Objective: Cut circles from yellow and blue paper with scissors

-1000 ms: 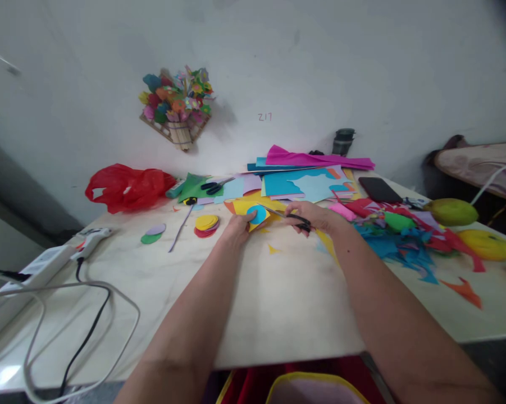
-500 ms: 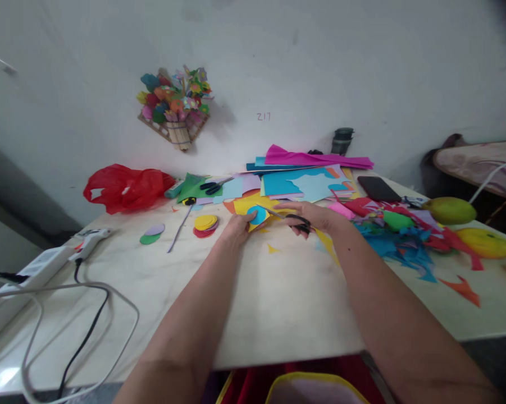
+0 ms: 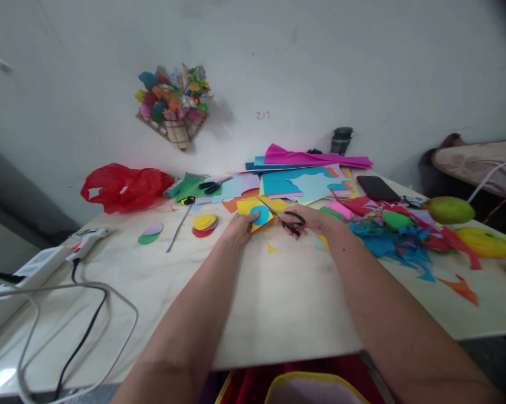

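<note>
My left hand (image 3: 241,229) pinches a piece of yellow paper (image 3: 246,206) together with a blue paper circle (image 3: 261,215) laid on top of it, the thumb pressing at the circle's left edge. In my right hand (image 3: 305,217) are black-handled scissors (image 3: 293,220), their blades apart and pointing left at the yellow paper beside the circle. A small yellow scrap (image 3: 272,248) lies on the table just below the paper. To the left sits a stack of yellow circles (image 3: 204,221) on top of red ones, and further left are a lilac and a green circle (image 3: 149,239).
Coloured sheets (image 3: 307,184) and a second pair of scissors (image 3: 213,185) lie at the back. A heap of paper scraps (image 3: 393,241), a phone (image 3: 378,188) and mangoes (image 3: 450,210) are on the right. A red bag (image 3: 124,188) and a power strip with cables (image 3: 37,269) are on the left.
The scissors have opened and swung, with my right hand a little further left. A yellow strip that hung by the right wrist shows less. The paper has shifted slightly right.
</note>
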Motion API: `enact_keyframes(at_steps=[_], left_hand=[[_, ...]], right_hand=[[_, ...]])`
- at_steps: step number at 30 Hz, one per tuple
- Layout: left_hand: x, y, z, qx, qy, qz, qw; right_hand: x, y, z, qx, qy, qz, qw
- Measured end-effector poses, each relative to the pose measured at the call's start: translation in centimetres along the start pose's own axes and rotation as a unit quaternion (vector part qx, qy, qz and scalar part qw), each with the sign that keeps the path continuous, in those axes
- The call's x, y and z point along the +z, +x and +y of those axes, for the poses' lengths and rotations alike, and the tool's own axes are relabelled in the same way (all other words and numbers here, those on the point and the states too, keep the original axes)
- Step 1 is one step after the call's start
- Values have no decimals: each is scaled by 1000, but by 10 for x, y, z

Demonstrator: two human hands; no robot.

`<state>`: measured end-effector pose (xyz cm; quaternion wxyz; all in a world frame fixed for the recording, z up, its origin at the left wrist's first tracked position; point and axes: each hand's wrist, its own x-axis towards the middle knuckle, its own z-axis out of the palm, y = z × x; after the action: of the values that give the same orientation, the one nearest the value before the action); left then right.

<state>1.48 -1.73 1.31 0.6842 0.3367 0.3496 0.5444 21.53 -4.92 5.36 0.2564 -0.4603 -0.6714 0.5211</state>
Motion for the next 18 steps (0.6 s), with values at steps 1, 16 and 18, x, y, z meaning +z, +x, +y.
enact_keyframes(at_steps=[1,16,18], left_hand=[[0,1,-1,3,-1,-1,1000],[1,1,-1,28,5,-10,1000],[1,0,-1,29,5,-11,1000]], right_hand=[[1,1,1,3,1,3,1000],[9,9,5,-19,1,41,999],[10,9,6,-22,0,43,999]])
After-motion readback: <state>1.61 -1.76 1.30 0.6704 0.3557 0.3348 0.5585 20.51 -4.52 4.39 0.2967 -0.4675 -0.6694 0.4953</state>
